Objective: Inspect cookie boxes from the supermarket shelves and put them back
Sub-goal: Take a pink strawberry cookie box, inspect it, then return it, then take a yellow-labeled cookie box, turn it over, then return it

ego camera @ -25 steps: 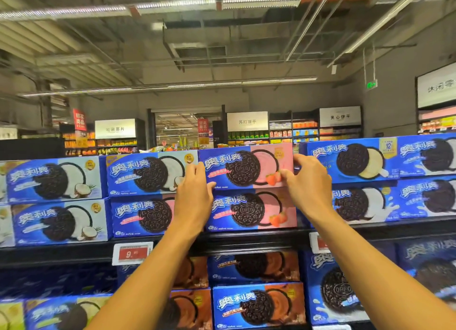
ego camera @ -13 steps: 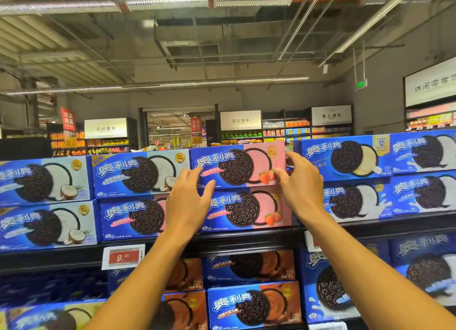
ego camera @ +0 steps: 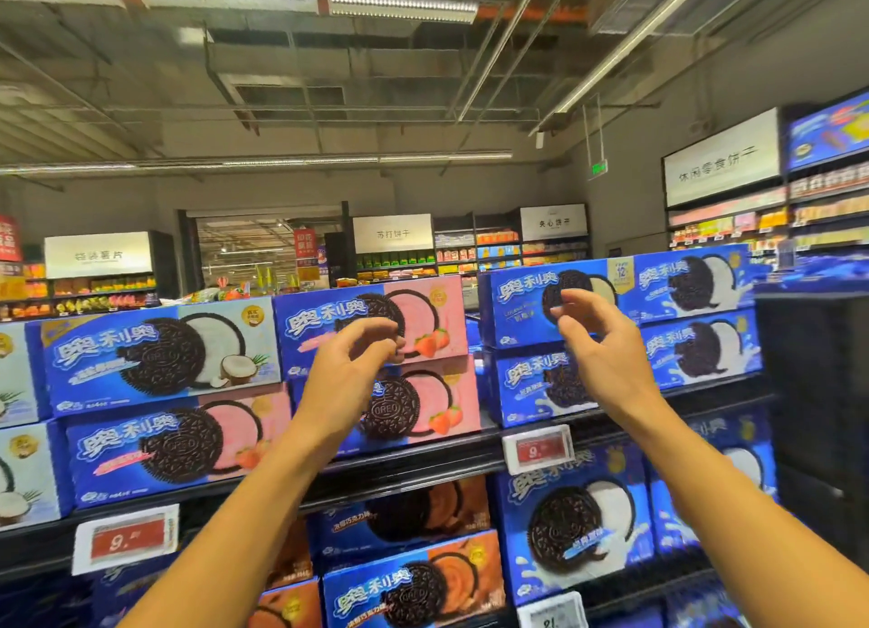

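Both hands hang in front of the top shelf with nothing in them. The left hand has its fingers loosely curled, thumb and forefinger close together but pinching nothing, and it floats in front of the blue-and-pink rectangular cardboard strawberry cookie box on the top row. The right hand is likewise relaxed and half curled, raised before the blue rectangular cardboard cookie box with a cream-filled biscuit printed on it, just to the right of the pink one. Whether either hand brushes a box face I cannot tell; they look just short of it.

The strawberry box sits squarely on top of a second, matching pink-and-blue box, which rests on the dark metal shelf edge. A white-and-red price tag clips to that edge further right.

These boxes are probably light, stiff along their edges but easily dented on the broad printed face, and the glossy card may be a little slippery. The biscuits inside would likely break if the box is squeezed or dropped. The safest hold seems to be on the two short ends, one hand each side, sliding the box straight toward the near side so the one beneath stays put.
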A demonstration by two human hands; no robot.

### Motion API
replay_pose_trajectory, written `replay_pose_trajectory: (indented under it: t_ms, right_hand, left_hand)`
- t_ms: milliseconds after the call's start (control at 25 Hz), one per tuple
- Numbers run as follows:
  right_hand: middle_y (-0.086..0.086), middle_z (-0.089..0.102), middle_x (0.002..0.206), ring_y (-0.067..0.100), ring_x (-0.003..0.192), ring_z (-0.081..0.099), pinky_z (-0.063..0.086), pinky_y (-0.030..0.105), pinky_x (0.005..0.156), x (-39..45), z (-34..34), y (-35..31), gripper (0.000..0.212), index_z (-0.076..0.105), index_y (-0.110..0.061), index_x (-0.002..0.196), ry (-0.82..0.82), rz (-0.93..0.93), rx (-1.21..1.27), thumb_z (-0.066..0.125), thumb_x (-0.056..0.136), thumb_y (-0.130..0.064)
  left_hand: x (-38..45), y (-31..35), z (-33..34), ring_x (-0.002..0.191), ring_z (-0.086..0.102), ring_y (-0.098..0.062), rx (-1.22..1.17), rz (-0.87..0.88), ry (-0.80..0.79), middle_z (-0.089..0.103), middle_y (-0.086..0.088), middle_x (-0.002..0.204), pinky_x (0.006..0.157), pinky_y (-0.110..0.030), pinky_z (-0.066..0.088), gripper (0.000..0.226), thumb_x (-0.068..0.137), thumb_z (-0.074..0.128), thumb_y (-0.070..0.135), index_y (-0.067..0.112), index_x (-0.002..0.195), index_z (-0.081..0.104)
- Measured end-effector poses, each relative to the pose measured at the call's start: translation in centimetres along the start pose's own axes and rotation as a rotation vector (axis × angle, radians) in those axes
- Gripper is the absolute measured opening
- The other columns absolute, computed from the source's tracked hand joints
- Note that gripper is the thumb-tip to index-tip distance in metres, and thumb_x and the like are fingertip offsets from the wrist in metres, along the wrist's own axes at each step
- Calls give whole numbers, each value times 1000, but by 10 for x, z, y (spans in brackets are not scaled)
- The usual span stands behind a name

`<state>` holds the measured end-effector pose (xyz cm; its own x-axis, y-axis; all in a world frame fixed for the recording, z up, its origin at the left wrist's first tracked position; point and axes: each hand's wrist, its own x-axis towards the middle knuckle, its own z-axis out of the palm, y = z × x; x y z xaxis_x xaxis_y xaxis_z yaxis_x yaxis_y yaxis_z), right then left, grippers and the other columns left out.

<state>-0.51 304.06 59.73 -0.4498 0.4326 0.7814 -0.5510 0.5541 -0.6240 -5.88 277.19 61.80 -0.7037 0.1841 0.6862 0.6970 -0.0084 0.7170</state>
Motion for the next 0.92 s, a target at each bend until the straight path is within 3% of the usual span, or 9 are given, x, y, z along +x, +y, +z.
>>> replay_pose_trajectory:
  t_ms: [160, 280, 360, 400, 520, 680, 800, 920]
  right_hand:
    - [5, 68, 112, 19, 106, 63, 52, 37, 93, 21, -60, 20, 29, 61, -19, 119, 98, 54, 37, 57, 96, -2]
    - [7, 67, 112, 17, 98, 62, 52, 31, 83, 39, -100, 37, 28, 60, -15, 119, 183, 99, 53, 55, 96, 0]
    - [-2, 67, 103, 12, 85, 63, 53, 26, 68, 52, -127, 53, 26, 60, -15, 118, 222, 141, 63, 53, 97, -2]
    - [-7, 66, 100, 9, 83, 63, 55, 26, 69, 59, -139, 61, 26, 60, -15, 118, 222, 164, 64, 53, 97, -2]
    - [0, 64, 107, 15, 97, 60, 50, 35, 88, 83, -168, 85, 27, 59, -11, 120, 167, 206, 23, 54, 96, -1]
    - [6, 62, 118, 18, 105, 57, 46, 26, 83, 109, -188, 101, 32, 58, -9, 126, 125, 179, -14, 54, 96, 1]
    - [-1, 65, 113, 18, 107, 62, 52, 25, 88, 113, -178, 100, 36, 60, -13, 127, 8, 116, 3, 54, 94, 1]
    - [-5, 63, 120, 14, 113, 60, 51, 28, 96, 106, -147, 93, 41, 57, -14, 134, -173, 91, 21, 55, 95, -4]
  left_hand:
    - [-3, 16, 63, 86, 68, -8, -71, 22, -109, 71, -2, 101, 76, -20, 55, 23, 95, 55, 0, 20, 99, 67]
    - [0, 20, 105, 97, 61, -5, -25, 44, -91, 66, 2, 114, 84, -19, 48, 25, 94, 57, 2, 21, 111, 61]
    - [3, 20, 133, 115, 54, -11, 36, 47, -49, 57, 1, 128, 97, -22, 41, 33, 94, 58, 3, 17, 124, 55]
    - [4, 21, 146, 120, 51, -12, 75, 50, -20, 53, 0, 131, 101, -24, 38, 39, 94, 59, 3, 15, 130, 52]
    - [11, 24, 183, 121, 47, -12, 223, 103, 33, 48, 0, 132, 100, -21, 32, 44, 94, 59, 6, 12, 137, 49]
    - [28, 34, 216, 133, 36, -25, 390, 183, 253, 41, -9, 140, 111, -30, 24, 52, 89, 63, 8, 7, 138, 46]
    - [39, 35, 217, 141, 23, -27, 411, 62, 423, 28, -10, 153, 116, -39, 16, 65, 88, 64, 16, 9, 146, 34]
    - [40, 31, 217, 147, 14, -27, 351, -77, 411, 20, -7, 161, 120, -45, 15, 74, 92, 58, 20, 12, 154, 19]
